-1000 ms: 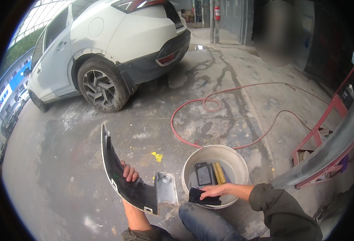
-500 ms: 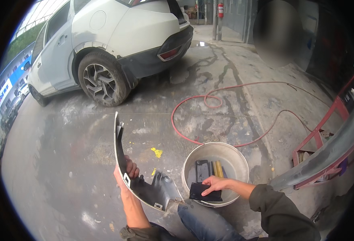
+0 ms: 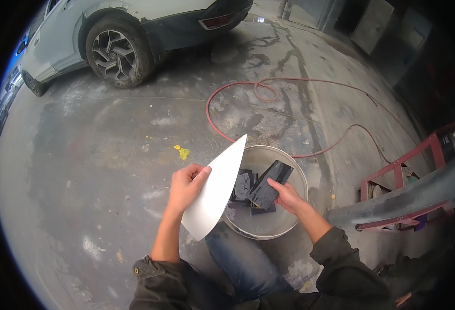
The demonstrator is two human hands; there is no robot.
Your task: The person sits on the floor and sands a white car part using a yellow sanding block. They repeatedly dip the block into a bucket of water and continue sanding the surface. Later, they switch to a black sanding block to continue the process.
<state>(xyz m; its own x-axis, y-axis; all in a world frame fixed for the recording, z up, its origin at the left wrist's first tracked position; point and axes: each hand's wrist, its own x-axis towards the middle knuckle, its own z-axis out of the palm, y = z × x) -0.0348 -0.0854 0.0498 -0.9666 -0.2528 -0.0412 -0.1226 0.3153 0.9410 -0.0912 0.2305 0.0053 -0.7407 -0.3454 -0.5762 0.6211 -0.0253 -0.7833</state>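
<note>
My left hand (image 3: 187, 187) grips a curved white car body panel (image 3: 216, 194) by its left edge, thumb on the smooth outer face. The panel is tilted, its pointed end up and overlapping the bucket's left rim. In my right hand (image 3: 288, 197) is a black sheet of sandpaper (image 3: 272, 182), pinched with the thumb on top. It is held over a round whitish bucket (image 3: 304, 178), close to the panel but apart from it. Inside the bucket lie several dark flat pieces (image 3: 242, 185), partly hidden by the panel and the sandpaper. My jeans-clad knee is just below the bucket.
A red hose (image 3: 214, 124) loops over the stained concrete floor beyond the bucket. At the right stands a red metal frame (image 3: 398, 175) with a long grey curved part (image 3: 403, 194) on it. A white car (image 3: 65, 39) is parked at the far left. Yellow scraps (image 3: 182, 152) lie on the floor.
The panel has swung round from showing its dark inner side to its white outer face, and come right, nearer the bucket. My right hand has lifted and tilted the sandpaper. The view has dipped.
</note>
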